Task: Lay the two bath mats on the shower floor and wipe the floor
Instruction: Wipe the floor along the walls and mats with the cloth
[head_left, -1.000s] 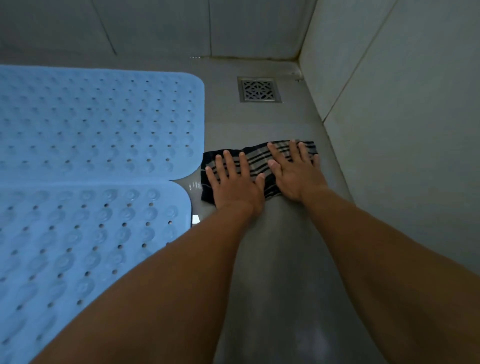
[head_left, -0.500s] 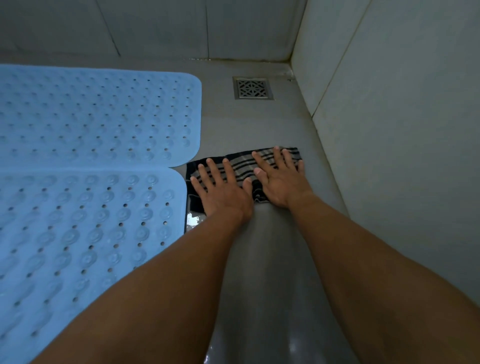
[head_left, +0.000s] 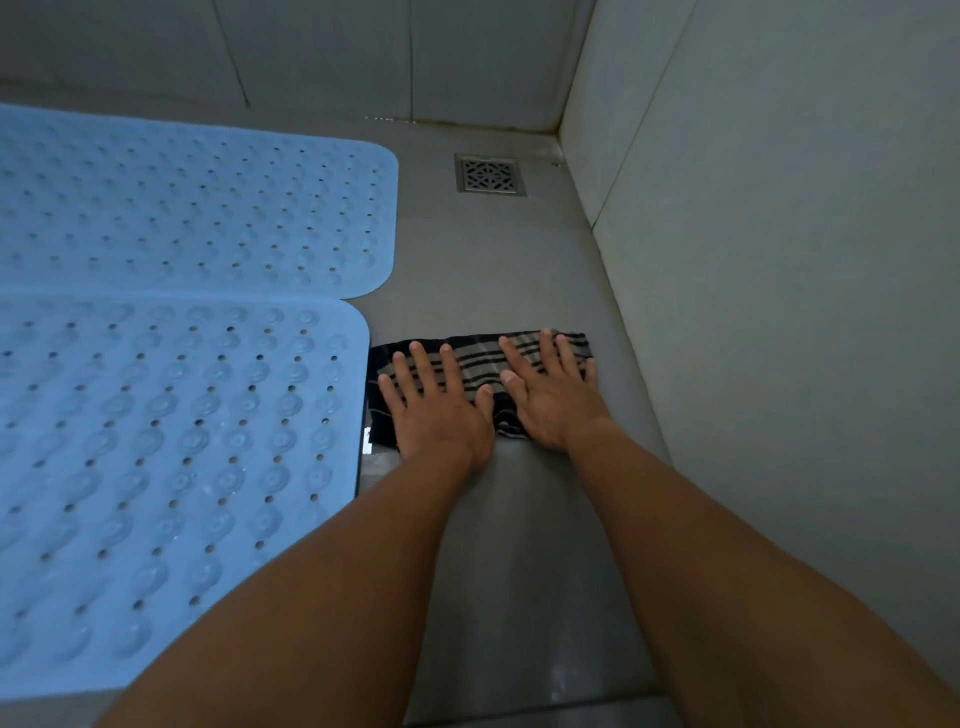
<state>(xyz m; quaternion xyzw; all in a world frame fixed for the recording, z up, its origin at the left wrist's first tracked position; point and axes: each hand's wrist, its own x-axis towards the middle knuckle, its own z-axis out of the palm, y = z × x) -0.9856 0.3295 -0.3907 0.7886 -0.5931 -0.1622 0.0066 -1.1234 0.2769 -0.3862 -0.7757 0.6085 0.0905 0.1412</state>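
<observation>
Two blue perforated bath mats lie flat side by side on the grey shower floor (head_left: 498, 270): the far mat (head_left: 197, 208) and the near mat (head_left: 171, 457). A dark striped cloth (head_left: 483, 353) lies on the bare floor strip right of the near mat, its left end against the mat's edge. My left hand (head_left: 441, 405) presses flat on the cloth's left half with fingers spread. My right hand (head_left: 550, 389) presses flat on its right half, fingers straight.
A square metal drain grate (head_left: 491, 175) sits in the floor near the far right corner. Tiled walls close in behind and on the right (head_left: 779, 260). The floor strip between mats and right wall looks wet and shiny near me.
Both hands have drawn the cloth back toward me along the floor strip, away from the drain. The mats have not moved.
</observation>
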